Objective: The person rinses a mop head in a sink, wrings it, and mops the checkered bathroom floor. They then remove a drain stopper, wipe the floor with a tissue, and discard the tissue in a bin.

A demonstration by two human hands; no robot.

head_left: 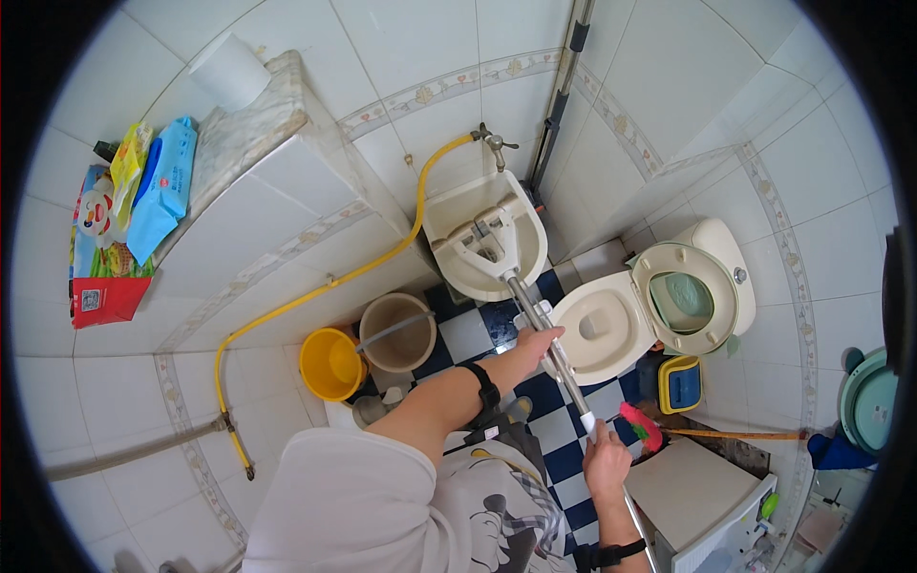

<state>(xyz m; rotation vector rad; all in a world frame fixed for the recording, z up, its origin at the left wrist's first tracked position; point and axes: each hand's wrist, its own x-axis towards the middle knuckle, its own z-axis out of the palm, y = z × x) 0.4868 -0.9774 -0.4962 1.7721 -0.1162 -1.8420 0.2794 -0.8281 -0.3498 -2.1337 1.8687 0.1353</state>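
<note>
- Two hands share one mop (570, 382); the right hand (607, 463), the nearer, has its fingers curled around the pole (527, 304) just past a white collar (588, 421).
- Further up toward 11 o'clock, the left hand (538, 351) also looks closed round it, some fingers hidden.
- Seen from the left hand, the mop's long axis runs from 11 to 5 o'clock; its mop head (489, 227) lies at 11, within the white basin (533, 250), with the left hand closer to it than the right. Whether the head presses on the bottom, I cannot tell.
- Blue-and-white checked floor (549, 435) spreads beneath the pole.
- Toward 2 o'clock stands a toilet (597, 355), its lid (682, 301) raised.
- At 9 o'clock, a greyish bucket (394, 320) and a yellow bucket (330, 368) stand side by side.
- Near 12, above the basin, a tap (494, 141) feeds a yellow hose (421, 191) curving toward 8.
- Farthest, at 10, a marble-topped ledge (263, 119) carries a white paper roll (229, 72) and a blue packet (164, 191).
</note>
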